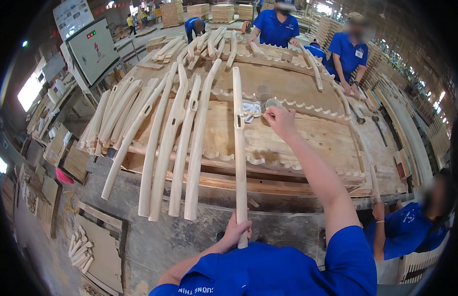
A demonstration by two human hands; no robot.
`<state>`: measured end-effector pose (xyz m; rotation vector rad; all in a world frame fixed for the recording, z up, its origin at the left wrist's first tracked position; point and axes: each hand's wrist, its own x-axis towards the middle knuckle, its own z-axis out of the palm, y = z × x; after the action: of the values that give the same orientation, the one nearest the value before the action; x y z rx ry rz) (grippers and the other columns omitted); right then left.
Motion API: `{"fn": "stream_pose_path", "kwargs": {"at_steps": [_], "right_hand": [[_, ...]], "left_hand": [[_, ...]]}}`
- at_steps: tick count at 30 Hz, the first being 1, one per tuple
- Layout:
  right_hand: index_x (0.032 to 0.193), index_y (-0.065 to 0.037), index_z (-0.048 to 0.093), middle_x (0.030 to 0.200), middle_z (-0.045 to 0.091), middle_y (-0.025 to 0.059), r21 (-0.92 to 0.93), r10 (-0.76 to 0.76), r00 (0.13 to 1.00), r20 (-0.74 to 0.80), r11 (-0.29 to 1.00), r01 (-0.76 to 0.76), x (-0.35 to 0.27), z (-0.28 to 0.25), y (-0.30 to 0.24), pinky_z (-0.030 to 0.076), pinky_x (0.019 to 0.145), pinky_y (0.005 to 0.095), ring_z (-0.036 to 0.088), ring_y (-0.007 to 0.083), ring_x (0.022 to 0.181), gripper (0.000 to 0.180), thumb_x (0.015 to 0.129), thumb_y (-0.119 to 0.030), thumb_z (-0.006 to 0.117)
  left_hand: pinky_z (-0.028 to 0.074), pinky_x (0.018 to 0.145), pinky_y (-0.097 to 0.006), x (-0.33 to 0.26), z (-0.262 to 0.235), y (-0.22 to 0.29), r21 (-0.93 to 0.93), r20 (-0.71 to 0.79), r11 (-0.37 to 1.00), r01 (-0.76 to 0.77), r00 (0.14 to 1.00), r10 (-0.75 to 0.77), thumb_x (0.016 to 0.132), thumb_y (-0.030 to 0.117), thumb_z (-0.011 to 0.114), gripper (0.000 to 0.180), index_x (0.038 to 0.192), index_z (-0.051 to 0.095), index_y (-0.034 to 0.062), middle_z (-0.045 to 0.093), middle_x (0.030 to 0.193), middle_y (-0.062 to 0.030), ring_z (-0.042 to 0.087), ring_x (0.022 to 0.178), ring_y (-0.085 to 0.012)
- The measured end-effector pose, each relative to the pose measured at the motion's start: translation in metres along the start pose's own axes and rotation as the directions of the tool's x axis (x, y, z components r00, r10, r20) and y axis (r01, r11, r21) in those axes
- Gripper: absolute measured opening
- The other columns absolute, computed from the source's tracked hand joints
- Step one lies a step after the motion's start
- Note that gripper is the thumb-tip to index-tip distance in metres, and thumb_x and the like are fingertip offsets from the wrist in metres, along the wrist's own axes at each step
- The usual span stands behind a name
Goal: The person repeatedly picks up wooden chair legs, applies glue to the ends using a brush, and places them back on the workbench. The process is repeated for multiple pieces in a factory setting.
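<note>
My left hand (233, 231) is wrapped round the lower end of a long pale wooden chair-leg-like piece (240, 167), which points away from me over the workbench. Two slots are cut through this piece near its middle. My right hand (282, 121) pinches a thin light-coloured stick (255, 114), its tip at the slots. Just beyond that hand stands a small round cup (273, 103), partly hidden by the fingers. A crumpled white rag (250, 109) lies between the cup and the wooden piece.
Several similar slotted wooden pieces (177, 143) lie to the left, some overhanging the bench edge. Scalloped wooden strips (308, 107) cross the plywood benchtop (308, 140). Co-workers in blue stand at the far side and right. A control cabinet (93, 52) stands at far left.
</note>
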<state>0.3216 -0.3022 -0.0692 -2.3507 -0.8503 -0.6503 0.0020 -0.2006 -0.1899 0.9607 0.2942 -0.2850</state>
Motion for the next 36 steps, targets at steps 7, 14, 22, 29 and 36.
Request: {"fn": "stream_pose_path", "kwargs": {"at_steps": [7,14,22,29,36], "right_hand": [[0.074,-0.014,0.059,0.072,0.059,0.0001,0.014,-0.032,0.997,-0.076,0.999,0.033,-0.012,0.019,0.002,0.029,0.077,0.0396,0.056,0.0194,0.080,0.008,0.077,-0.019,0.064],[0.075,-0.014,0.059,0.071,0.056,-0.0011,0.104,-0.180,0.983,-0.017,0.978,0.181,-0.036,0.002,0.002,0.027,0.080,0.0377,0.055,0.0183,0.078,0.008,0.078,-0.019,0.064],[0.088,-0.006,0.062,0.075,0.058,-0.0030,0.774,0.360,0.933,-0.028,0.599,-0.208,-0.082,-0.062,0.029,0.039,0.065,0.0220,0.053,0.0047,0.071,0.007,0.086,-0.013,0.060],[0.094,-0.003,0.060,0.074,0.056,-0.0026,0.811,0.646,0.715,-0.267,0.551,-0.195,-0.180,-0.187,0.072,0.037,0.057,0.0170,0.049,0.0032,0.065,0.009,0.088,-0.010,0.058],[0.095,-0.003,0.059,0.073,0.055,-0.0021,0.752,0.741,0.570,-0.354,0.588,-0.297,-0.288,-0.285,0.085,0.032,0.052,0.0156,0.045,0.0023,0.060,0.008,0.089,-0.007,0.055]], "left_hand": [[0.045,0.048,-0.031,0.000,-0.001,-0.001,0.035,0.019,0.999,-0.002,1.000,0.002,0.081,0.003,0.050,0.056,0.132,0.028,0.0096,0.049,0.069,-0.0085,0.052,0.051,-0.0174],[0.044,0.045,-0.029,0.002,0.009,0.000,-0.009,-0.018,1.000,-0.012,1.000,0.012,0.079,0.002,0.054,0.054,0.128,0.031,0.0061,0.049,0.067,-0.0072,0.052,0.048,-0.0159],[0.045,0.045,-0.030,0.003,0.027,-0.003,0.090,-0.042,0.994,-0.067,0.997,0.071,0.078,-0.002,0.054,0.046,0.116,0.029,0.0046,0.050,0.070,-0.0091,0.054,0.050,-0.0175],[0.046,0.044,-0.032,0.050,0.093,-0.027,0.210,0.233,0.954,-0.213,0.959,0.163,0.081,0.003,0.056,0.046,0.118,0.029,0.0082,0.050,0.071,-0.0103,0.052,0.048,-0.0197],[0.044,0.039,-0.030,0.107,0.250,-0.071,0.119,0.364,0.989,-0.089,0.931,0.040,0.080,0.005,0.060,0.038,0.105,0.032,0.0081,0.048,0.068,-0.0072,0.051,0.046,-0.0170]]}}
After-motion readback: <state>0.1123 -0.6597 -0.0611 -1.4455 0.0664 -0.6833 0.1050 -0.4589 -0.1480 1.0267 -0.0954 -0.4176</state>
